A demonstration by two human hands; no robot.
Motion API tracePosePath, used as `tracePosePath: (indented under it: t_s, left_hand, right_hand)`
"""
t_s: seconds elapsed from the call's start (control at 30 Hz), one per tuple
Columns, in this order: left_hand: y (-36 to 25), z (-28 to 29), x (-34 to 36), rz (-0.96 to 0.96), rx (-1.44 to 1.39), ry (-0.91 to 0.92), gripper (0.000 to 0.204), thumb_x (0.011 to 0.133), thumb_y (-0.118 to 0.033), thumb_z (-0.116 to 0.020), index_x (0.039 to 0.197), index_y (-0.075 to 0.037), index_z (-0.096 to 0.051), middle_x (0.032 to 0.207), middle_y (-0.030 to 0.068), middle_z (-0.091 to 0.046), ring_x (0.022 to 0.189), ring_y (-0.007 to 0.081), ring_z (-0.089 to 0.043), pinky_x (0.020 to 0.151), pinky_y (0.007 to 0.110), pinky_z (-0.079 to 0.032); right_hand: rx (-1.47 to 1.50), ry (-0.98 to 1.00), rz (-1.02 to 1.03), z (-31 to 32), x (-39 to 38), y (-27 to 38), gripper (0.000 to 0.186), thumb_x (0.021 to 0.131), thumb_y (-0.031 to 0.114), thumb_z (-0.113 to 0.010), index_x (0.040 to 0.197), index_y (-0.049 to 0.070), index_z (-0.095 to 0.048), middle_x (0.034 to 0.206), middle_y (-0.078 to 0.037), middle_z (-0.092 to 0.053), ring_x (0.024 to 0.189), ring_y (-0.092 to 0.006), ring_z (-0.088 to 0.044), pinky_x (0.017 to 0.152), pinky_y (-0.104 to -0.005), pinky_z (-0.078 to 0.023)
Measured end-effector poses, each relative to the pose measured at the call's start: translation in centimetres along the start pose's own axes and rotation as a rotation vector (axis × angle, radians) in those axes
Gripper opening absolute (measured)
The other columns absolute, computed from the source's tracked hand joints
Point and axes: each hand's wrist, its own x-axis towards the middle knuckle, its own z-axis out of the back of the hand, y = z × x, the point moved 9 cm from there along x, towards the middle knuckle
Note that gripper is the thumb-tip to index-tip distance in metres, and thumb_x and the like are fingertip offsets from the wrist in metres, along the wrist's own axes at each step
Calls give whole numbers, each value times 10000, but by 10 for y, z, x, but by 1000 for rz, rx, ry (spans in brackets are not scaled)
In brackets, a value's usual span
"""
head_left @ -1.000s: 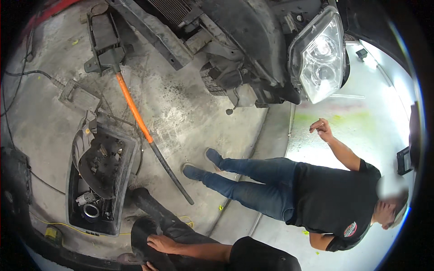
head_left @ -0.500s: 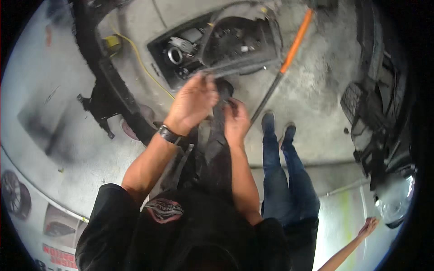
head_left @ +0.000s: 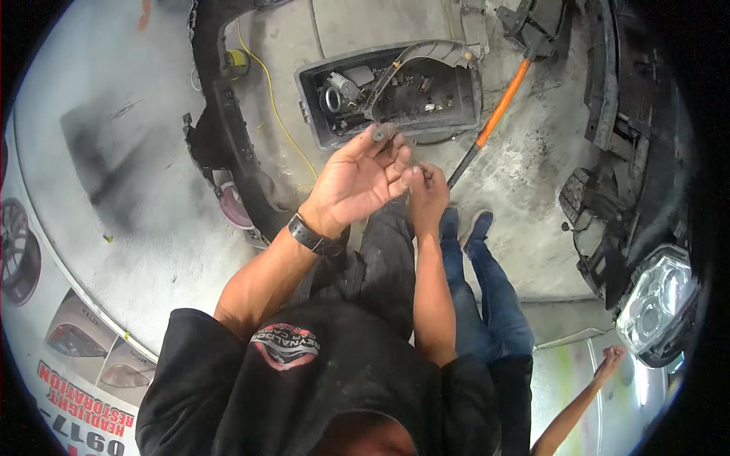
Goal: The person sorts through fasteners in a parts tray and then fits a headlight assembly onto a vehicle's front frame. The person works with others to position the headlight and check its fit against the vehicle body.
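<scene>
My left hand (head_left: 357,178) is raised palm up over my legs, fingers curled, holding a small round dark fastener (head_left: 380,134) at its fingertips. My right hand (head_left: 430,194) is just right of it, fingertips pinched together beside the left fingers; what they hold is too small to make out. Beyond both hands a black plastic tub (head_left: 319,114) contains several metal and plastic parts, with a curved plastic piece (head_left: 437,53) across its far side.
A large black bumper (head_left: 217,144) lies left. An orange-handled floor jack (head_left: 502,102) and yellow cable (head_left: 277,114) are on the floor. At right are vehicle front parts with a headlight (head_left: 654,304); a co-worker's legs (head_left: 487,292) and hand (head_left: 612,357) are close to my right.
My view has swung from the vehicle down to my lap and tub. My hands have come up together from my legs; the left palm has turned upward with the fastener showing.
</scene>
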Motion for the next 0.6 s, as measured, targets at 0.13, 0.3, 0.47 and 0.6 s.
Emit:
tracePosePath:
  t_s: [0.13,0.3,0.47,0.6]
  left_hand:
    - [-7,-4,-38,-62,32,-5,231,973,-294,-550,1035,-109,-675,1106,28,-648,1026,204,-599,911,393,-482]
    - [-60,71,-98,-426,688,-407,217,980,-261,-558,999,-66,-653,992,25,-658,888,144,-622,789,305,-507]
    - [-124,260,-186,-426,1862,-975,311,886,-308,-595,827,-15,-678,741,68,-664,668,187,-601,606,303,-460]
    - [-120,380,-297,305,2732,-846,258,871,-327,-575,899,-92,-680,892,160,-692,787,345,-672,656,486,-519]
  right_hand:
    - [-103,-22,-5,-10,8,12,205,910,108,-619,1057,-34,-628,862,-69,-651,748,-120,-602,689,-261,-484]
    - [-26,60,-32,-24,18,7,645,877,131,-673,1430,-10,-372,857,-92,-663,748,-140,-626,681,-280,-494]
    - [-768,40,-28,65,-1,-94,535,844,322,-707,1202,-43,-549,821,-174,-693,696,-274,-682,682,-369,-525]
    - [-843,115,-361,98,-48,-109,348,819,279,-680,1016,-7,-670,1020,-232,-674,979,-385,-643,874,-413,-496]
